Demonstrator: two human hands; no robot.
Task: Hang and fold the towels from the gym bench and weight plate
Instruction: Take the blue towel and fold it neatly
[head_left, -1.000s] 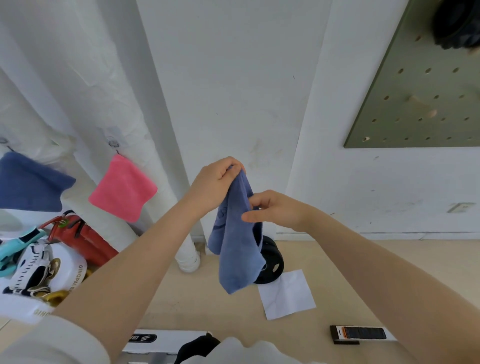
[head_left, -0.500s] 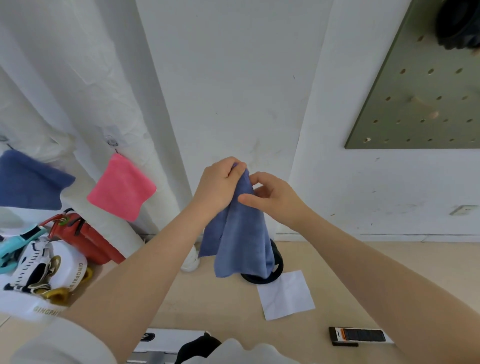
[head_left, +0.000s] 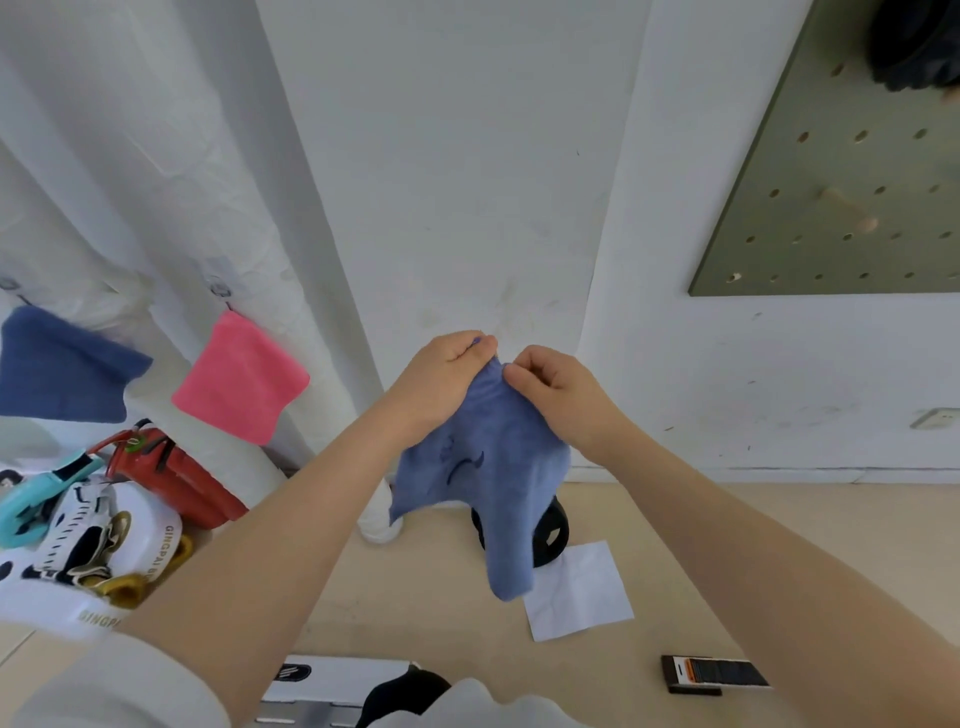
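Two hands: both raised in front of a white wall, close together at the top edge of one cloth.
Left hand: fingers curled, gripping the upper edge of the light blue terry towel between thumb and fingers.
Right hand: fingers bent, thumb and forefinger pinching the same upper edge just beside the left hand.
Light blue towel: held up in the air, bunched at the top, spreading below the hands and tapering to a hanging corner; a dark stitched mark shows on its face.
Black round weight plate: on the tan floor behind the towel, partly hidden by it.
Pink square towel: hung from a hook on the white wrapped column at left.
Dark blue towel: hung further left, at the picture's edge.
White sheet of paper: flat on the floor beside the weight plate.
Red cylinder: leaning on the floor below the pink towel, next to white printed gear.
Olive green pegboard: on the wall at upper right.
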